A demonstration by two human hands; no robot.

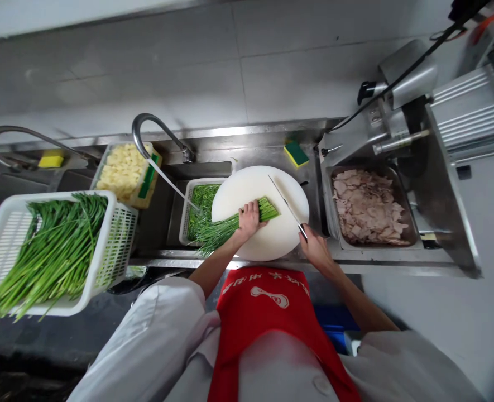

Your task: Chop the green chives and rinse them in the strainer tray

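A bundle of long green chives (225, 228) lies across the round white cutting board (267, 245), its pale cut ends pointing right. My left hand (250, 218) is closed over the bundle near those ends and presses it to the board. In my right hand (313, 245) is the dark handle of a knife (287, 204); the long thin blade slants up and left over the board, a little right of the chive ends. The leafy tips hang off the board's left side, over a white basket (183, 226) of cut greens in the sink.
Water runs from a curved faucet (158, 125) into the basket. A white crate (115, 245) of long chives stands at left, beside a tub of pale chunks (121, 170). Right of the board are a sponge (296, 153), a tray of sliced meat (368, 206) and a metal slicer (447, 167).
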